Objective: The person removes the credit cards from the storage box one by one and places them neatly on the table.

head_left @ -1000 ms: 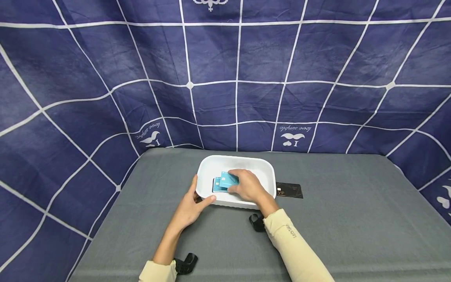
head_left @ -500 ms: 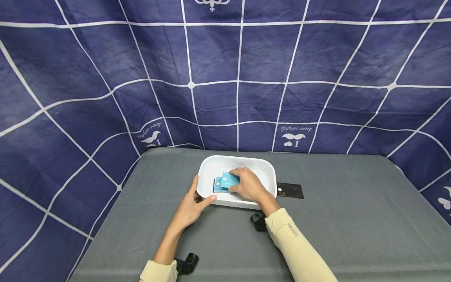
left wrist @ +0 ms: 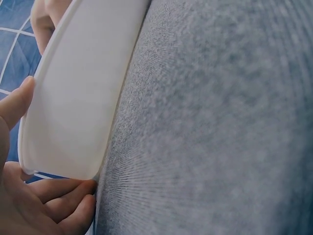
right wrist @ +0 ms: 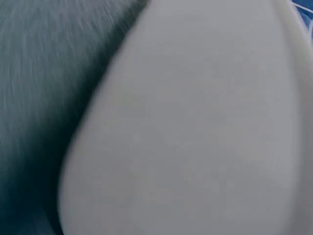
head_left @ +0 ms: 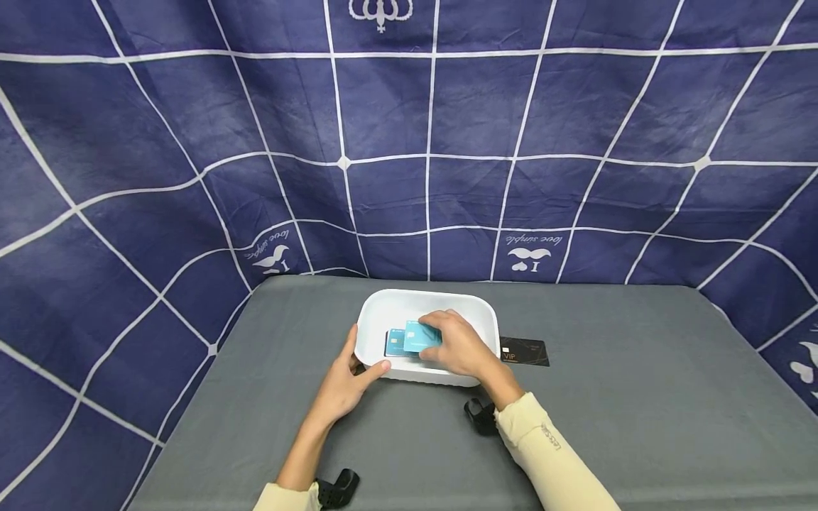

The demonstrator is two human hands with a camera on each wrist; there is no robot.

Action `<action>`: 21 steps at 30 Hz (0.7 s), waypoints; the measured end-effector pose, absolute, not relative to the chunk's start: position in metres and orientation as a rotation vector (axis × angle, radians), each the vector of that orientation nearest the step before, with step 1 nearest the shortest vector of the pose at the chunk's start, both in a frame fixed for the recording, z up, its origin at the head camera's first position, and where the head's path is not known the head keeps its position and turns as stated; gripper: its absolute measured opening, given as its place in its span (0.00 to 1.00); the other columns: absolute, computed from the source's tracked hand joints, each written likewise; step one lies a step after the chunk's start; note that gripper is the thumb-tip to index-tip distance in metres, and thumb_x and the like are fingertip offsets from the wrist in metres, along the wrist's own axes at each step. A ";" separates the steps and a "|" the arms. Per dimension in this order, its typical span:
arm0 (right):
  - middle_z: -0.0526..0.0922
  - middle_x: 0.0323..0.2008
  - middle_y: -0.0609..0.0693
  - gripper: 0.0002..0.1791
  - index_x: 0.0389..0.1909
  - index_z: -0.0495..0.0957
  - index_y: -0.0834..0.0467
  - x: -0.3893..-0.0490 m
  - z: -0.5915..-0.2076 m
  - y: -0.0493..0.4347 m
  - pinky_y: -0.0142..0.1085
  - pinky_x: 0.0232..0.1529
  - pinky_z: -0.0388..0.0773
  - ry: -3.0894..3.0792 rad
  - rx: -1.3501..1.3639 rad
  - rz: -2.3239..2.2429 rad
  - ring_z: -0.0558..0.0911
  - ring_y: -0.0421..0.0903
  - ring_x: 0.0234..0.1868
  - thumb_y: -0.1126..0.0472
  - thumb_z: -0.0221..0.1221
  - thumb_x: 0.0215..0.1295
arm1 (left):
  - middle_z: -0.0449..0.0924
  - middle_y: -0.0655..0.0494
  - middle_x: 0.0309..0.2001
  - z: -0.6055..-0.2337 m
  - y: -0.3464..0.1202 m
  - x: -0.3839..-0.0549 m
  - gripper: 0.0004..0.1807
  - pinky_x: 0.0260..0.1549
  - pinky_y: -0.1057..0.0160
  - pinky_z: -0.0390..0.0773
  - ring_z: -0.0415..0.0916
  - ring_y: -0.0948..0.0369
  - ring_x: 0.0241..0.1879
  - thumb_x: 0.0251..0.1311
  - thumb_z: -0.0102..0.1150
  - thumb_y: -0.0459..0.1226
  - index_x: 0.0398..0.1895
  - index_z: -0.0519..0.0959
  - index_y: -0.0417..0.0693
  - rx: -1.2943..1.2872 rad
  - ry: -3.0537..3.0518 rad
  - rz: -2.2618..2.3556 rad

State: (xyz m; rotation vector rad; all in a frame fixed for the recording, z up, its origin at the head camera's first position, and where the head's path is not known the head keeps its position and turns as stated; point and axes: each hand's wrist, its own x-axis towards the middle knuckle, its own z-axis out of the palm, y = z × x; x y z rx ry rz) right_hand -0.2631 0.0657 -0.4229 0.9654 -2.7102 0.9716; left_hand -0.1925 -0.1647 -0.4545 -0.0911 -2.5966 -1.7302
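A white tray [head_left: 476, 307] sits on the grey cloth in the head view. My left hand [head_left: 341, 387] grips its near left corner; in the left wrist view the thumb is at the rim and the fingers bend against the end wall. My right hand [head_left: 459, 345] reaches over the tray and pinches a light blue card [head_left: 418, 336] between thumb and fingers at its right side. Under its left part lies another blue card [head_left: 394, 343] with a dark edge beside it, on the tray floor. The tray wall [right wrist: 186, 122] fills most of the right wrist view, hiding the right hand.
A black VIP card [head_left: 527, 351] lies on the grey cloth [head_left: 639, 397] just right of the tray, close to its wall. Behind the table hangs a blue curtain [head_left: 473, 191] with white grid lines. Both wrists wear black camera mounts.
The right hand and its light blue card have shifted slightly right, showing more of the card beneath. The left hand keeps its hold on the tray. The head view has tilted a little.
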 end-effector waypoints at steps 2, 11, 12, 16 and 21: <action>0.82 0.52 0.57 0.31 0.54 0.80 0.67 -0.259 -0.415 0.074 0.45 0.58 0.70 -2.694 0.975 0.951 0.78 0.53 0.54 0.63 0.76 0.47 | 0.61 0.32 0.69 -0.454 -0.165 -0.191 0.57 0.57 0.46 0.69 0.64 0.44 0.67 0.60 0.69 0.46 0.79 0.39 0.43 -0.084 -2.587 -1.730; 0.82 0.52 0.57 0.30 0.55 0.80 0.67 -0.232 -0.394 0.140 0.50 0.56 0.70 -2.715 0.848 0.905 0.77 0.55 0.54 0.65 0.75 0.48 | 0.61 0.32 0.69 -0.454 -0.163 -0.189 0.56 0.57 0.44 0.68 0.64 0.43 0.67 0.61 0.68 0.45 0.79 0.38 0.42 -0.099 -2.574 -1.739; 0.82 0.52 0.57 0.30 0.55 0.80 0.66 -0.229 -0.395 0.146 0.50 0.56 0.70 -2.715 0.839 0.897 0.77 0.55 0.54 0.65 0.75 0.48 | 0.62 0.32 0.69 -0.455 -0.163 -0.189 0.56 0.57 0.44 0.68 0.64 0.43 0.67 0.61 0.69 0.45 0.79 0.38 0.42 -0.098 -2.570 -1.741; 0.82 0.52 0.57 0.30 0.54 0.80 0.66 -0.219 -0.400 0.169 0.51 0.55 0.70 -2.713 0.827 0.838 0.77 0.55 0.54 0.67 0.75 0.47 | 0.65 0.33 0.67 -0.456 -0.163 -0.189 0.56 0.57 0.46 0.69 0.65 0.45 0.66 0.60 0.69 0.46 0.79 0.39 0.43 -0.097 -2.574 -1.743; 0.82 0.51 0.58 0.29 0.53 0.80 0.67 -0.215 -0.400 0.194 0.52 0.54 0.70 -2.709 0.836 0.799 0.77 0.57 0.54 0.69 0.75 0.47 | 0.65 0.33 0.67 -0.458 -0.163 -0.190 0.55 0.53 0.50 0.72 0.67 0.45 0.65 0.61 0.69 0.44 0.79 0.39 0.43 -0.121 -2.539 -1.773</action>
